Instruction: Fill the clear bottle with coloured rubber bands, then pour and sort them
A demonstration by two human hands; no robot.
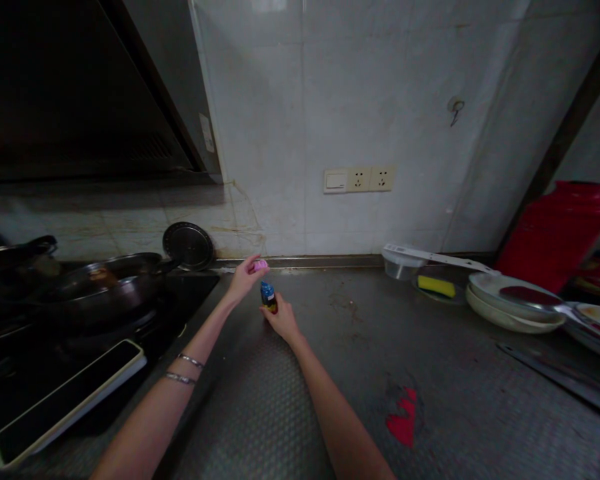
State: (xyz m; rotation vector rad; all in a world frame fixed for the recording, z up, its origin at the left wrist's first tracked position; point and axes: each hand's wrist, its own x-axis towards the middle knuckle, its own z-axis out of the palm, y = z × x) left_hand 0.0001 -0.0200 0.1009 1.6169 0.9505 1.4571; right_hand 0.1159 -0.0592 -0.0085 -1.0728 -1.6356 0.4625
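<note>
Two hands meet mid-counter: the left hand pinches a pink cap, lifted at eleven o'clock of the small blue-labelled bottle, which the right hand grips upright on the metal surface.

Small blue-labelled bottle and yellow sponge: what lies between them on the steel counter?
Head view: bare counter between bottle and sponge; only stains.

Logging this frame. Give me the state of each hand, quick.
Left hand: closed on a pink cap, held above the bottle.
Right hand: closed on a small bottle, upright on the counter.
</note>
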